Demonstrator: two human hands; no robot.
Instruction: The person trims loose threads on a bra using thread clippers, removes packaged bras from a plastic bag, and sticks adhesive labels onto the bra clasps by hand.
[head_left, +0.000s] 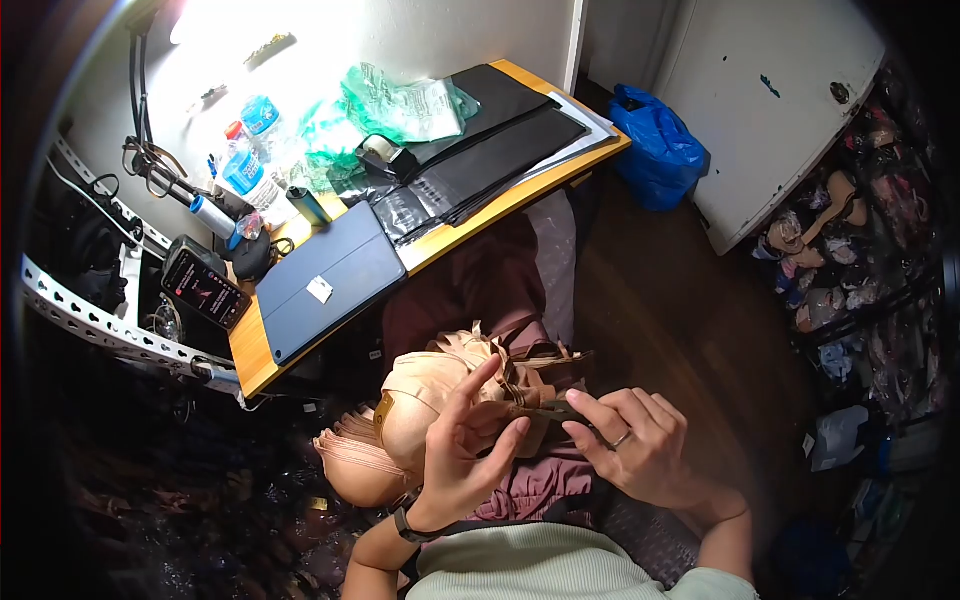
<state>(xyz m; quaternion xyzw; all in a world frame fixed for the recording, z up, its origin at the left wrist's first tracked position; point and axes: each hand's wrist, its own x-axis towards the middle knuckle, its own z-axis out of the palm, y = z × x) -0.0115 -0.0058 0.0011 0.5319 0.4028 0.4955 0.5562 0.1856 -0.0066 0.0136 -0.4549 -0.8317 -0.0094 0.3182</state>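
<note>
A stack of beige bras (415, 385) rests on my lap, its moulded cups nested together toward the left and its straps bunched on the right. My left hand (462, 445) is held over the stack, with thumb and index finger spread apart and the other fingers bent. My right hand (640, 440), wearing a ring, pinches a thin dark strap (545, 411) between thumb and index finger. The strap's other end reaches the bent fingers of my left hand; whether they touch it I cannot tell. A brown tag (383, 412) shows on one cup.
Ahead stands a wooden table (612, 146) with a blue tablet case (335, 275), black plastic bags (515, 155), a tape dispenser (385, 155) and bottles. A phone (205, 288) leans at its left end. A blue bag (660, 150) lies beyond; bagged garments fill the right-hand shelves (850, 250).
</note>
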